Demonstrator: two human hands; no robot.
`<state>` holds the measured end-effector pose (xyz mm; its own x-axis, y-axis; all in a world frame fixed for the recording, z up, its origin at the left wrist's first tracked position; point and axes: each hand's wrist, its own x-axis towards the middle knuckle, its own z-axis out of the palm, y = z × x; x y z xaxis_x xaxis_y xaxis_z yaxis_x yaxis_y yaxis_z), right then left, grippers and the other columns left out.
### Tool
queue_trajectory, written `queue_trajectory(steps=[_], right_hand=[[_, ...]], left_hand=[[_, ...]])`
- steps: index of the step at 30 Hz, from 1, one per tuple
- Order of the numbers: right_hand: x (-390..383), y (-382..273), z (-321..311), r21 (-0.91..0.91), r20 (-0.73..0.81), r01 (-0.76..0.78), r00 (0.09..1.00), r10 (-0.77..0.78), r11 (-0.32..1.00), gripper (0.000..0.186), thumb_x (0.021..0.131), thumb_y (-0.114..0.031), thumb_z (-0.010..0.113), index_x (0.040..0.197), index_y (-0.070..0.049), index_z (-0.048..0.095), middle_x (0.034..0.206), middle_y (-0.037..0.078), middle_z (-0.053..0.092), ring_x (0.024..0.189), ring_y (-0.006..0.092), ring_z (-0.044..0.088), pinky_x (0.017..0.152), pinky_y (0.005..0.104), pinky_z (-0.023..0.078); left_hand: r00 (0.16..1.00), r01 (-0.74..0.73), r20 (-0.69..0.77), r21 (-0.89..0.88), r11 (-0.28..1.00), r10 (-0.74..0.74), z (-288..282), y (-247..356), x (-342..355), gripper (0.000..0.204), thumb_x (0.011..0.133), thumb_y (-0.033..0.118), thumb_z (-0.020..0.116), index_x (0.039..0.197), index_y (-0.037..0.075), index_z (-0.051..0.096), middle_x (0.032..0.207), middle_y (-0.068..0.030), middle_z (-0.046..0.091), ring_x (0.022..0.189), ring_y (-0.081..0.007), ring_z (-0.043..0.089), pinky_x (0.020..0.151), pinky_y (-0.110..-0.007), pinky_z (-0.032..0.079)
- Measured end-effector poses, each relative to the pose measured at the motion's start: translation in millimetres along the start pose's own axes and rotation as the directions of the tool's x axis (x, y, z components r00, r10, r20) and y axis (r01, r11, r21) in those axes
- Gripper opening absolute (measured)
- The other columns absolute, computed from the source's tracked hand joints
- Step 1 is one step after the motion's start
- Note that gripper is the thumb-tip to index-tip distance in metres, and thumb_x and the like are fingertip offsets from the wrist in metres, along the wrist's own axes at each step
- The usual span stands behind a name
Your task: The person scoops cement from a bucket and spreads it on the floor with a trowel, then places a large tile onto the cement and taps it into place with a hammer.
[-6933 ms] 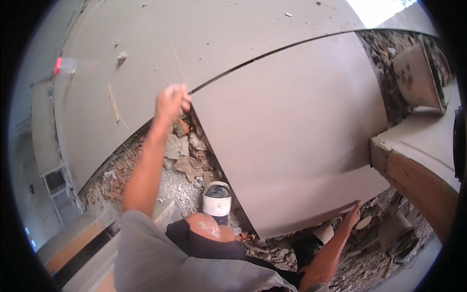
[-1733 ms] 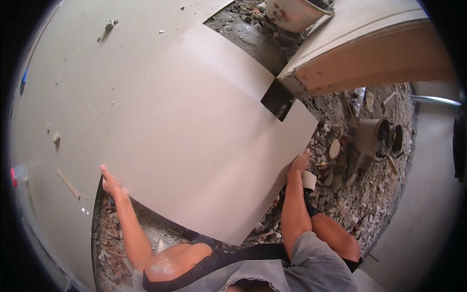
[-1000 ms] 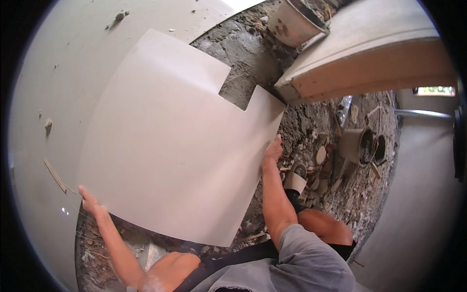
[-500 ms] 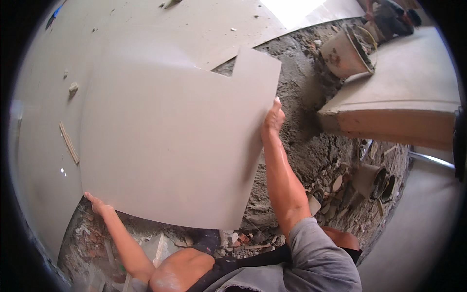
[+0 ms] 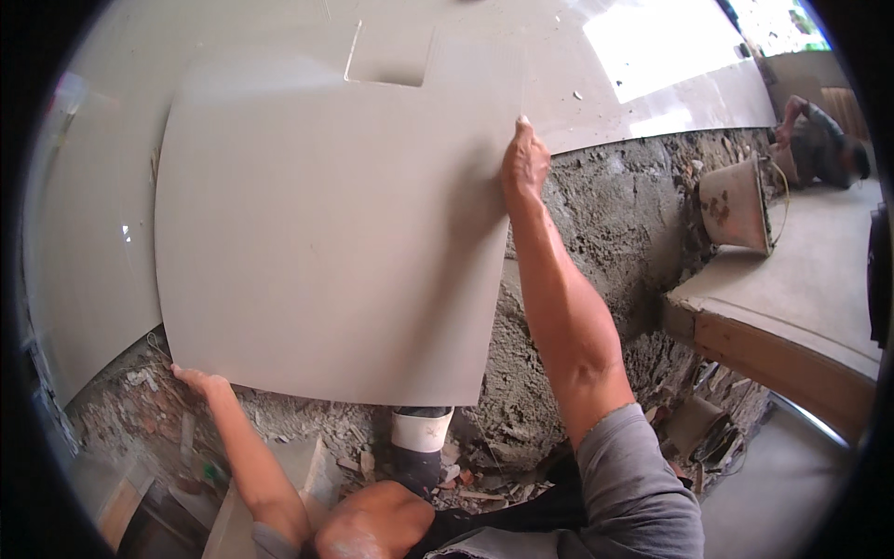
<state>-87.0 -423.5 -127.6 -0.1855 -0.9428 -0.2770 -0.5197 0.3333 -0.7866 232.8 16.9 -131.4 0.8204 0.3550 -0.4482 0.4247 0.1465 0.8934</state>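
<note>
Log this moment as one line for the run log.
left hand: grips lower left corner of notched beige tile | right hand: grips its right edge | tile: lifted over rough mortar bed | nearby: white pipe stub, bucket

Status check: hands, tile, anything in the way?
Left hand under the big tile's lower left corner, right hand gripping its right edge. Tile held over rough mortar bed. White pipe stub below the near edge.

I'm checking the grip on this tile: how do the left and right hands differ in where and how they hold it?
The left hand sits low at the large beige tile's near left corner, under its edge; the right hand is raised high on the tile's right edge. The left arm is bent, the right arm stretched nearly straight. Both are bare and touch only the tile's edges.
</note>
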Motion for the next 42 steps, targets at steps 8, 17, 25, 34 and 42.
queue_trajectory(steps=[8, 17, 25, 34, 42], right_hand=[[17.8, -22.7, 18.8, -0.223, 0.264, 0.176, 0.958, -0.115, 0.959, 0.065, 0.088, -0.053, 0.038, 0.086, 0.006, 0.064, 0.092, 0.029, 0.063, 0.092, 0.0398, 0.059, 0.086, 0.0461, 0.042], [23.9, -24.0, 21.3, -0.336, 0.210, 0.151, 0.974, -0.083, 0.930, 0.067, 0.086, -0.054, 0.041, 0.087, 0.008, 0.066, 0.094, 0.029, 0.064, 0.096, 0.0406, 0.062, 0.089, 0.0448, 0.045], [12.1, -35.4, 17.8, -0.308, 0.189, 0.074, 0.982, -0.015, 0.948, 0.048, 0.087, -0.042, 0.052, 0.097, 0.003, 0.067, 0.102, 0.021, 0.066, 0.099, 0.0328, 0.064, 0.088, 0.0401, 0.050], [-52.8, -22.1, -30.2, -0.340, 0.208, 0.440, 0.897, -0.390, 0.831, 0.041, 0.084, -0.038, 0.057, 0.094, 0.001, 0.064, 0.107, 0.018, 0.056, 0.101, 0.0306, 0.055, 0.088, 0.0403, 0.045], [-170.3, 194.6, -398.9, -0.590, 0.613, 0.425, 0.790, 0.038, 0.686, 0.043, 0.089, -0.045, 0.055, 0.104, -0.005, 0.063, 0.102, 0.014, 0.061, 0.101, 0.0323, 0.057, 0.086, 0.0413, 0.047]], left_hand=[[0.997, -0.029, -0.079, -0.068, 0.997, 0.024, -11.1, -19.4, 25.7, 0.067, 0.093, 0.051, 0.028, 0.139, 0.002, 0.037, 0.144, -0.0123, 0.038, 0.131, -0.0297, 0.038, 0.108, -0.042, 0.030], [0.969, 0.001, -0.246, 0.063, 0.998, 0.015, -22.4, -42.3, 91.7, 0.061, 0.083, 0.048, 0.045, 0.126, 0.005, 0.050, 0.135, -0.0098, 0.049, 0.118, -0.0270, 0.048, 0.102, -0.042, 0.034], [0.927, 0.050, -0.370, 0.267, 0.962, 0.054, -25.7, -52.6, 127.8, 0.060, 0.083, 0.047, 0.056, 0.123, 0.002, 0.054, 0.125, -0.0125, 0.057, 0.109, -0.0287, 0.055, 0.095, -0.041, 0.042], [0.972, -0.218, 0.097, 0.719, 0.660, 0.215, 9.8, -81.4, 89.2, 0.060, 0.086, 0.046, 0.055, 0.124, 0.000, 0.053, 0.126, -0.0150, 0.056, 0.112, -0.0291, 0.054, 0.097, -0.040, 0.041], [0.798, -0.602, 0.522, 0.661, 0.448, 0.301, 60.8, -72.1, 38.7, 0.059, 0.088, 0.046, 0.053, 0.125, -0.001, 0.052, 0.126, -0.0172, 0.055, 0.115, -0.0293, 0.053, 0.098, -0.038, 0.040]])
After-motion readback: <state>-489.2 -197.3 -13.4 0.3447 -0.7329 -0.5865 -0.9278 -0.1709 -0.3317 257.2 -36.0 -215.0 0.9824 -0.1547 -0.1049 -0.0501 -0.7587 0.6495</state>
